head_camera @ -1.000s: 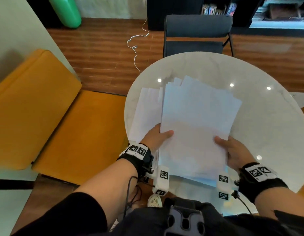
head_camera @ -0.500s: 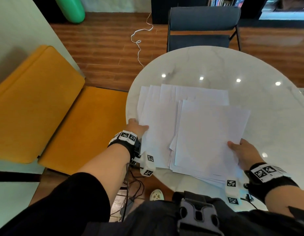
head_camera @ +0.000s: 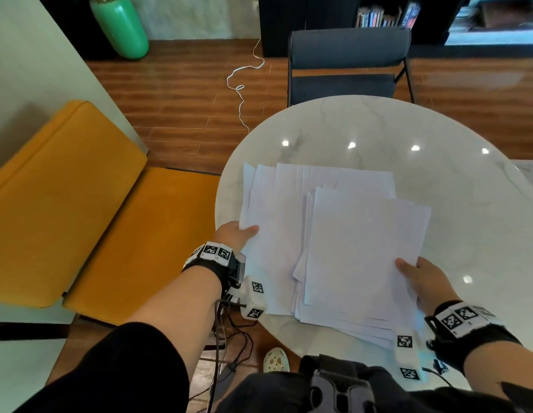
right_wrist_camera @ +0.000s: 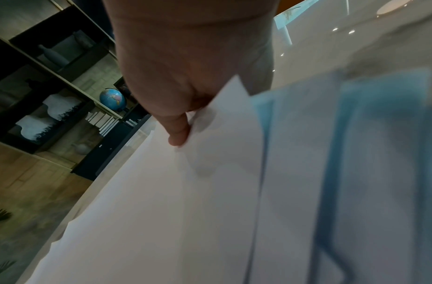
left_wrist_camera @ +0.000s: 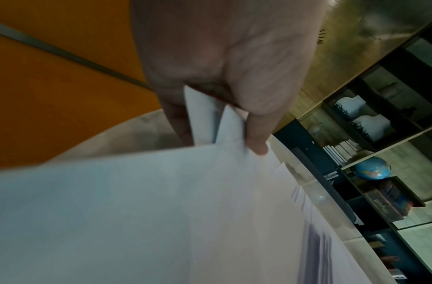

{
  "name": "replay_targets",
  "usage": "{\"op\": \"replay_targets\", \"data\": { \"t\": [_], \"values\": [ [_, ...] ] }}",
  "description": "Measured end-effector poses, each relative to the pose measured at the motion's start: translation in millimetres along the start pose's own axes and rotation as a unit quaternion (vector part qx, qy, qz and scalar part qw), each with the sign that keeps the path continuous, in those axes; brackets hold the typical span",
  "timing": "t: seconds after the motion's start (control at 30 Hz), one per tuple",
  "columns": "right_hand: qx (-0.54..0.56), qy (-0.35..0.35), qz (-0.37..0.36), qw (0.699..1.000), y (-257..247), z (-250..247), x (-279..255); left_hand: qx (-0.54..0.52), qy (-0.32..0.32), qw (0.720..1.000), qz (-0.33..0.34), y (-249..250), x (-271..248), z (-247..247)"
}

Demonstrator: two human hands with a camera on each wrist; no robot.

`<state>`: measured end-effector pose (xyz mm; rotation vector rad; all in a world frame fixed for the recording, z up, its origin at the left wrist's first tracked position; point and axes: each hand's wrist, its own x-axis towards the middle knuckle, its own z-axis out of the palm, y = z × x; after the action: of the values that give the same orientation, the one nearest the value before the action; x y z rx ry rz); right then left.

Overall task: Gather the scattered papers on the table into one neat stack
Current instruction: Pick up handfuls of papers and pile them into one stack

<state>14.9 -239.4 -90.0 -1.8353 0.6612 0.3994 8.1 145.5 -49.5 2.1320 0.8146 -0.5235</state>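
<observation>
Sheets [head_camera: 274, 234] are pinched by the left hand [head_camera: 234, 234], the stack [head_camera: 363, 251] by the right hand [head_camera: 429, 278] (thumbs on top); loose fanned edges could slip off the table [head_camera: 438, 129] if tugged.

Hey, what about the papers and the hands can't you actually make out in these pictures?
- Sheet count: head view, papers overlap.
- Left hand fingers: head view, hidden under the sheets; only the thumb shows on top.
- Right hand fingers: head view, likewise under its pile.
- Any print on the sheets: both wrist views are blurred.
- Table right edge: cut off by the frame in the head view.
</observation>
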Motion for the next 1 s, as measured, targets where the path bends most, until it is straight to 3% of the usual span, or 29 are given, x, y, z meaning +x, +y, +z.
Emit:
{"op": "replay_targets", "data": {
  "t": [0.07, 0.17, 0.47, 0.87, 1.0],
  "values": [
    [0.019, -0.018, -0.005, 1.000, -1, -1, -1, 0.022, -0.023, 0.999, 0.001, 6, -2, 3],
    [0.033, -0.058, -0.014, 0.998, 0, -4, 1, 0.087, 0.024, 0.996, 0.012, 15, -6, 5],
    [-0.001, 0.000, -0.025, 1.000, 5, 0, 11, 0.088, 0.134, 0.985, 0.062, 23, -26, -26],
    [-0.085, 0.027, -0.037, 0.995, -8, 3, -5, -0.076, 0.296, 0.941, 0.144, 42, -66, -110],
    [-0.134, 0.029, -0.035, 0.990, -12, 3, -9, -0.188, 0.298, 0.920, 0.168, 56, -86, -122]
  ]
}}
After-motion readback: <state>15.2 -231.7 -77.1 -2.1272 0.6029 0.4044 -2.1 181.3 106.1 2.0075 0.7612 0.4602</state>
